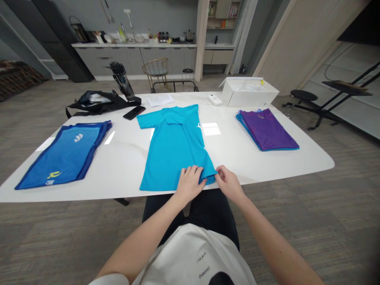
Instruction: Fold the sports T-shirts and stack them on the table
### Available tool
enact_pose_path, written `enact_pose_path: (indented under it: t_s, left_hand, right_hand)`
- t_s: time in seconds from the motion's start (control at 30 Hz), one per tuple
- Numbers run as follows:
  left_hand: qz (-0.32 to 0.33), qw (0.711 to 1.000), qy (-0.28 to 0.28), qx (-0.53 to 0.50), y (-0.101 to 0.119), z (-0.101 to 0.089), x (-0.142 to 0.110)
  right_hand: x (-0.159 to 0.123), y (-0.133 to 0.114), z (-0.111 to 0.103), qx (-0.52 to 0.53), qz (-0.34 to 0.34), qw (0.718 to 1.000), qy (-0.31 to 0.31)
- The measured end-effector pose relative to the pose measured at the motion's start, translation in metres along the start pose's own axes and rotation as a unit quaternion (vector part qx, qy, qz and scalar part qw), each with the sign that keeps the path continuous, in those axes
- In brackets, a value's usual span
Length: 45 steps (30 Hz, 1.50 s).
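A turquoise T-shirt point(170, 150) lies on the white table in front of me, collar toward the far side and hem at the near edge. Its right side is partly folded inward, and the right sleeve is not spread out like the left one. My left hand point(190, 182) rests on the lower right part of the shirt, its fingers bent and closed on the fabric by the hem. At the lower right corner, my right hand point(228, 182) pinches the hem between thumb and fingers.
Folded blue shirts point(67, 152) lie at left, and a purple garment point(267, 128) tops a stack at right. Along the back are a black bag point(97, 103), a bottle point(123, 81), a phone point(134, 113), paper point(160, 100), a white device point(215, 99) and a white box point(247, 95).
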<state>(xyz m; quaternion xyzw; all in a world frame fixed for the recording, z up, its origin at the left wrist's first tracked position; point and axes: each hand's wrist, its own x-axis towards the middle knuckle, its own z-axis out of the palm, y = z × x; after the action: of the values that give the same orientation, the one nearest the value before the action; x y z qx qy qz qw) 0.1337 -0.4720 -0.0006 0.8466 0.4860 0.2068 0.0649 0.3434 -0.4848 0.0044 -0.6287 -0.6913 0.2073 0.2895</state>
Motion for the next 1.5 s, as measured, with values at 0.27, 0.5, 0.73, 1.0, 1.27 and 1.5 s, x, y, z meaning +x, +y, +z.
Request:
enact_pose_path:
  t_s: [0.27, 0.5, 0.73, 1.0, 1.27, 1.5]
  left_hand:
    - [0.084, 0.993, 0.055, 0.054, -0.009, -0.018, -0.004]
    - [0.103, 0.987, 0.041, 0.117, -0.027, -0.053, -0.021]
    - [0.132, 0.983, 0.005, 0.126, -0.046, -0.049, -0.044]
    - [0.132, 0.986, 0.009, 0.101, -0.050, -0.037, -0.063]
    - [0.124, 0.992, -0.022, 0.027, -0.041, -0.046, -0.071]
    - [0.104, 0.994, -0.008, 0.011, -0.048, -0.055, -0.065]
  right_hand:
    - [-0.012, -0.022, 0.015, -0.159, -0.074, 0.984, 0.020]
    - [-0.020, -0.019, 0.024, -0.190, -0.042, 0.978, 0.071]
    - [-0.028, -0.012, 0.022, -0.159, -0.165, 0.973, 0.021]
    - [-0.038, 0.004, 0.017, -0.161, -0.195, 0.967, -0.024]
    - [-0.042, 0.005, 0.006, -0.151, -0.232, 0.960, -0.046]
    - [-0.022, -0.003, 0.004, -0.146, -0.247, 0.957, -0.040]
